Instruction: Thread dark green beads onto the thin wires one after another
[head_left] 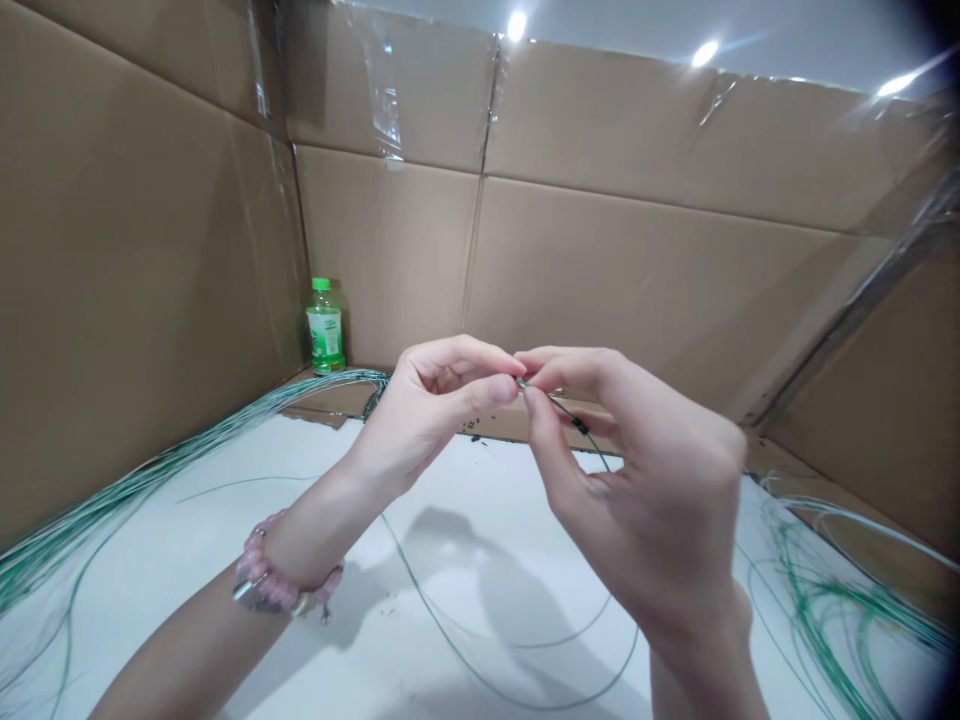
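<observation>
My left hand [442, 405] and my right hand [637, 470] meet fingertip to fingertip above the white tabletop. Both pinch a thin green wire [559, 403] between thumb and forefinger. A small dark piece [580, 426] sits on the wire beside my right fingers. The part right between the fingertips is mostly covered by them. A loop of green wire [480, 678] hangs below the hands. On my left wrist is a pink bead bracelet [270, 575].
Many green and white wires [172, 458] run in a bundle along the left side. More tangled green wires [832, 610] lie at the right. A green-capped bottle [326, 330] stands in the far left corner. Cardboard walls [600, 270] enclose the white tabletop [300, 520].
</observation>
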